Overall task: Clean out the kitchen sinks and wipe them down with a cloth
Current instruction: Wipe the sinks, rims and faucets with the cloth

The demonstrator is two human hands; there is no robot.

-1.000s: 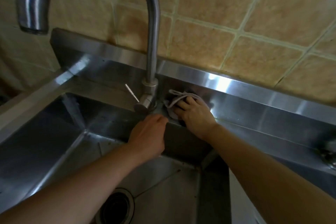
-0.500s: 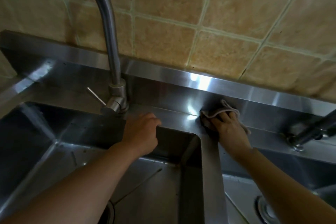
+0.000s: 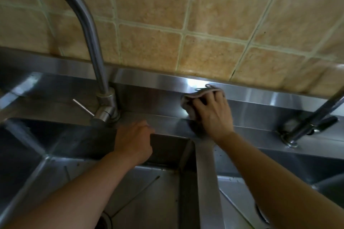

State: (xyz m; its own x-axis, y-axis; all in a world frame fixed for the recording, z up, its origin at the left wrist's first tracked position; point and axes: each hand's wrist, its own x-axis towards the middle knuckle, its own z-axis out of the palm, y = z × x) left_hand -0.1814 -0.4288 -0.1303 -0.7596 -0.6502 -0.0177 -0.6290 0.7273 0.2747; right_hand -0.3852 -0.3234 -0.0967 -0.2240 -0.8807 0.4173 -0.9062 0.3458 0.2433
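A stainless double sink fills the lower view: the left basin (image 3: 61,176) and the right basin (image 3: 290,171), split by a steel divider (image 3: 206,176). My right hand (image 3: 214,115) presses a crumpled grey cloth (image 3: 191,98) against the steel back ledge (image 3: 158,83), just above the divider's far end. My left hand (image 3: 135,140) rests with curled fingers on the left basin's far rim, right of the tall faucet (image 3: 104,98). It holds nothing that I can see.
The curved faucet spout arches up and out of view at top left; its thin lever (image 3: 82,107) sticks out left. A second tap (image 3: 307,122) leans in at the right. Tan wall tiles (image 3: 204,24) rise behind. Drains show at the bottom edge.
My right hand has slid the cloth rightward from beside the faucet base, then up onto the back ledge. The view has shifted right. My left hand stays on the rim.
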